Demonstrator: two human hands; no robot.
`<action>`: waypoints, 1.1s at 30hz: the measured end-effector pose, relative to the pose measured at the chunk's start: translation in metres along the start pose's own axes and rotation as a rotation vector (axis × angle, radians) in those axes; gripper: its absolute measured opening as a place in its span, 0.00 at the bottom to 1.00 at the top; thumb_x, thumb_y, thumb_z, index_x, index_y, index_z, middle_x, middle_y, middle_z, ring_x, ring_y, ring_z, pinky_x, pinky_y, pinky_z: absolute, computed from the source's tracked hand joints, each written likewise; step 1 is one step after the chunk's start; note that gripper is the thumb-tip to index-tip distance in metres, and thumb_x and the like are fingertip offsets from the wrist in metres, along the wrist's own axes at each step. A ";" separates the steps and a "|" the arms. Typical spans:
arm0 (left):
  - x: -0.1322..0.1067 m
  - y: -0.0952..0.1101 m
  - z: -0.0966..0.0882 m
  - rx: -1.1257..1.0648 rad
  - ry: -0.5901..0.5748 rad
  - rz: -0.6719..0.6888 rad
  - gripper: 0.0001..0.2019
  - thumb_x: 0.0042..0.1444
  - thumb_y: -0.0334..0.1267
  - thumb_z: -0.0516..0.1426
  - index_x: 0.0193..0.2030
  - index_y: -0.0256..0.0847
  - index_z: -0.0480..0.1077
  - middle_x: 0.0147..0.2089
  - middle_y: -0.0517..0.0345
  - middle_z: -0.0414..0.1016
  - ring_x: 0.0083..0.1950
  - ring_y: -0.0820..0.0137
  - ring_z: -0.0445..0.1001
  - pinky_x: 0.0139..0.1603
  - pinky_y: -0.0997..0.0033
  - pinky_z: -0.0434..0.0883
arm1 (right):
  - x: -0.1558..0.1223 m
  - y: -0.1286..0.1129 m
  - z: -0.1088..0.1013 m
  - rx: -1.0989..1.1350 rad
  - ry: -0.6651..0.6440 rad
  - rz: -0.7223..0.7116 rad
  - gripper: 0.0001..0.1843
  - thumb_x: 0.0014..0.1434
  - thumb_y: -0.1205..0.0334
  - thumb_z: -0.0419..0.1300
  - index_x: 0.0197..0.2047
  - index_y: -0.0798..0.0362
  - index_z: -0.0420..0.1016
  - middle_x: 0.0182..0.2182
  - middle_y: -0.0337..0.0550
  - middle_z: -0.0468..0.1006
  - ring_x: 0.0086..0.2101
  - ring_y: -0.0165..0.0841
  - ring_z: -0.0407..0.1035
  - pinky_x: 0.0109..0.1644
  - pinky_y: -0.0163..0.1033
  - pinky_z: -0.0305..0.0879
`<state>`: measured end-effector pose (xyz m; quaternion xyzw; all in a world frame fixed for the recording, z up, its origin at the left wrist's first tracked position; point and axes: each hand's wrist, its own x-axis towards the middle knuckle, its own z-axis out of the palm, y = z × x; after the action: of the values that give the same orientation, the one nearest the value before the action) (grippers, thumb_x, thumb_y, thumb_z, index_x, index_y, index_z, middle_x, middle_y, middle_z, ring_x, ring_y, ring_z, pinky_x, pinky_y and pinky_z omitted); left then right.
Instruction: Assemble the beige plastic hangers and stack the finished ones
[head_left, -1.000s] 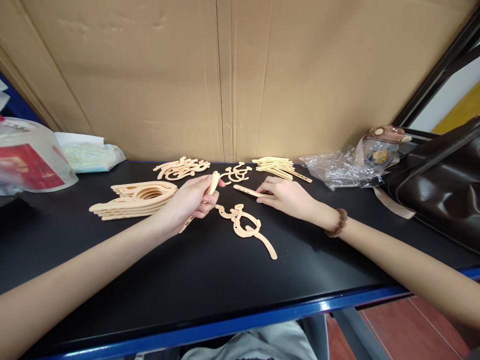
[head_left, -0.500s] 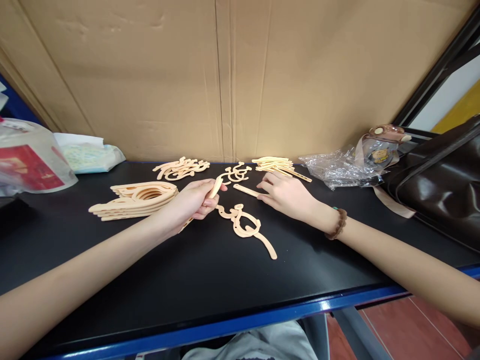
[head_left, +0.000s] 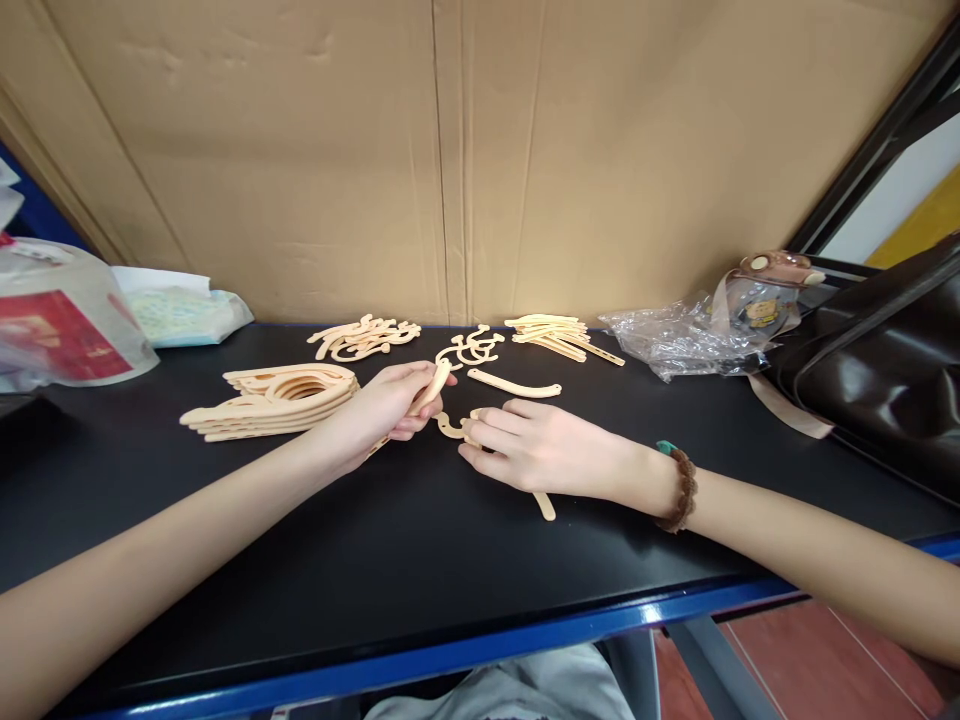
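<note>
My left hand (head_left: pixel 390 405) is closed around a pale wooden strip (head_left: pixel 433 384) that sticks out past my fingers. My right hand (head_left: pixel 536 447) lies over a curved wooden cut-out piece (head_left: pixel 452 427) on the black table (head_left: pixel 300 560), fingers curled on it and covering most of it; only its hook end and tail tip (head_left: pixel 546 506) show. A thin slotted wooden strip (head_left: pixel 514 384) lies loose just beyond my right hand.
A stack of arched wooden pieces (head_left: pixel 274 397) sits at the left. Further piles of cut-outs (head_left: pixel 362 337) and strips (head_left: pixel 559 336) lie along the cardboard wall. Crumpled clear plastic (head_left: pixel 675 340), a small bottle (head_left: pixel 765 295) and a dark bag (head_left: pixel 885 370) are at right; packets (head_left: pixel 67 325) at left.
My right hand let go of the thin slotted strip and moved toward me onto the curved cut-out piece. My left hand kept its strip and barely moved.
</note>
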<state>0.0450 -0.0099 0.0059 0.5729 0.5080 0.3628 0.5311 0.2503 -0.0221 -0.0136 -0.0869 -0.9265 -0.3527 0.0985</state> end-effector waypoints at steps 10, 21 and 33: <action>-0.002 0.001 0.002 0.016 0.007 -0.006 0.08 0.62 0.34 0.47 0.33 0.38 0.64 0.18 0.66 0.56 0.16 0.82 0.47 0.14 0.85 0.44 | -0.002 0.006 -0.006 -0.055 -0.004 -0.035 0.14 0.67 0.74 0.45 0.40 0.57 0.71 0.43 0.48 0.73 0.41 0.35 0.66 0.40 0.40 0.61; 0.002 -0.003 0.001 0.122 -0.031 0.098 0.14 0.62 0.49 0.49 0.36 0.40 0.63 0.19 0.69 0.52 0.16 0.80 0.46 0.16 0.82 0.43 | -0.005 0.016 -0.007 0.848 0.395 0.779 0.04 0.63 0.63 0.52 0.35 0.52 0.64 0.32 0.40 0.72 0.33 0.31 0.67 0.38 0.38 0.63; -0.021 -0.006 0.020 0.686 -0.119 0.464 0.10 0.62 0.44 0.47 0.31 0.43 0.59 0.19 0.69 0.53 0.21 0.75 0.52 0.24 0.75 0.50 | -0.003 0.022 0.006 1.835 0.461 1.069 0.04 0.56 0.64 0.58 0.37 0.53 0.67 0.29 0.37 0.76 0.30 0.27 0.70 0.36 0.33 0.64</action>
<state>0.0585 -0.0356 -0.0007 0.8358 0.4253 0.2488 0.2421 0.2576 -0.0022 -0.0052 -0.3041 -0.6385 0.5547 0.4383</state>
